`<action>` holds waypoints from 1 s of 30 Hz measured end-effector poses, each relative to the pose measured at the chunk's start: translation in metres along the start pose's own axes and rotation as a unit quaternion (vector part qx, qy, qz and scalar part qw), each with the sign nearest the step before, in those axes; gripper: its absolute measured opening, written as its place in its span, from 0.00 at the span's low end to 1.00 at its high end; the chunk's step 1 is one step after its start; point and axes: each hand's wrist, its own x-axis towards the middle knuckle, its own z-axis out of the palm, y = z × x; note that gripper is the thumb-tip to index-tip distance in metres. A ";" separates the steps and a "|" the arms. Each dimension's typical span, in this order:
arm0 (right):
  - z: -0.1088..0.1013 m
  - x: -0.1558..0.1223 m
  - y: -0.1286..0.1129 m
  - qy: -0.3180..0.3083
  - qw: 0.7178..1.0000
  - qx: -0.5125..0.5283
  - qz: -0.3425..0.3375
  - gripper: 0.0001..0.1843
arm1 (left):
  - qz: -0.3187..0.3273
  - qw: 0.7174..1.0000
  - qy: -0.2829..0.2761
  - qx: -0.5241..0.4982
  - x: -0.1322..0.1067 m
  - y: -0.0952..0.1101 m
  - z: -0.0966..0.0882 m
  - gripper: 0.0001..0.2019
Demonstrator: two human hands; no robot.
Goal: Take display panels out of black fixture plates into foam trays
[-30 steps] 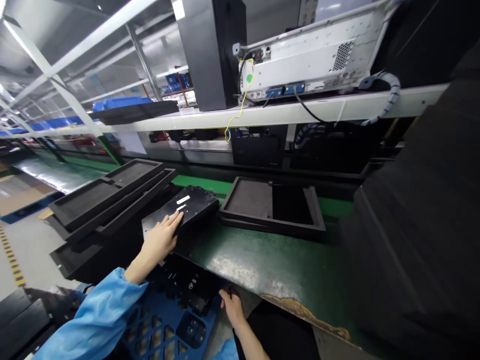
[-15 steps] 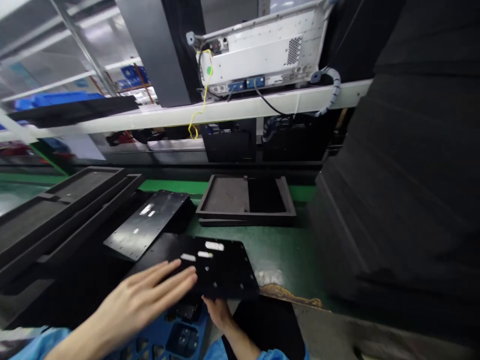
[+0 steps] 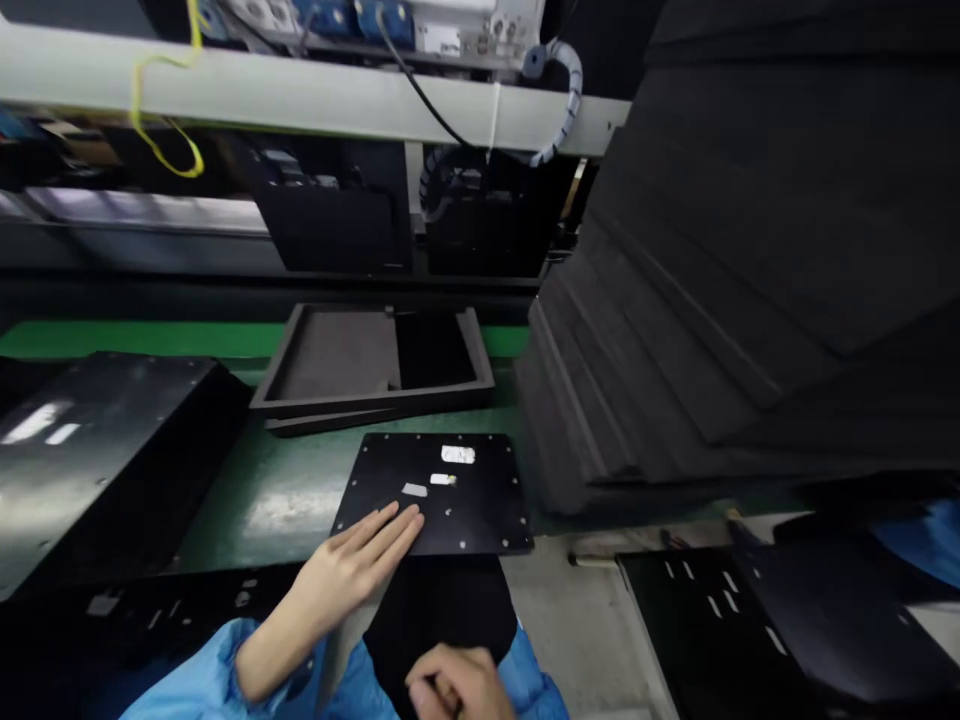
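A flat black panel (image 3: 480,515) with white labels and small screws along its edges lies on the green tabletop near the front edge. My left hand (image 3: 360,560) rests on its lower left part, palm down and fingers stretched out. Below the panel, in front of my lap, my right hand (image 3: 461,682) is closed with curled fingers; nothing shows in it, and it is apart from the panel. Behind the panel sits a shallow dark grey foam tray (image 3: 337,405), with a black piece in its right half.
To the right rises a tall stack of black foam sheets (image 3: 705,260). Another dark panel (image 3: 112,430) with labels lies at the left. Lower right are slotted black plates (image 3: 705,620) and a blue sleeve (image 3: 930,540). A white rail (image 3: 315,90) with cables crosses above.
The black panel, held up by my right hand before, now lies on the table. My right hand has let go and drawn back towards my lap. The view has turned right and down.
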 end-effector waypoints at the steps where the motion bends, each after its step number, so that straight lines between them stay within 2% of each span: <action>1: -0.027 -0.007 -0.008 0.004 1.000 0.013 0.027 0.16 | -0.008 1.000 0.008 -0.005 -0.001 0.001 0.009 0.18; 2: -0.051 -0.013 -0.015 0.012 0.998 0.033 0.046 0.18 | -0.017 1.000 0.011 -0.016 -0.001 0.001 0.017 0.17; 4: -0.086 -0.022 -0.024 0.054 0.992 0.080 0.083 0.20 | -0.042 0.998 -0.004 -0.056 0.004 -0.005 0.028 0.22; 7: -0.106 -0.027 -0.022 0.120 0.979 0.120 0.116 0.20 | -0.090 0.986 -0.070 -0.121 0.030 -0.020 0.043 0.27; 11: -0.098 -0.013 -0.010 0.138 0.977 0.106 0.124 0.20 | -0.139 0.969 -0.153 -0.135 0.084 -0.033 0.077 0.29; 15: -0.083 0.011 0.004 0.207 0.964 0.108 0.131 0.25 | -0.159 0.964 -0.158 -0.145 0.119 -0.028 0.110 0.35; 18: -0.076 0.026 0.014 0.236 0.955 0.135 0.119 0.26 | -0.177 0.961 -0.147 -0.154 0.124 -0.022 0.120 0.35; 23: -0.068 0.037 0.023 0.262 0.938 0.193 0.117 0.29 | -0.171 0.961 -0.152 -0.158 0.120 -0.021 0.117 0.36; 30: -0.053 0.044 0.016 0.345 0.921 0.140 0.111 0.33 | -0.157 0.962 -0.155 -0.158 0.122 -0.026 0.117 0.36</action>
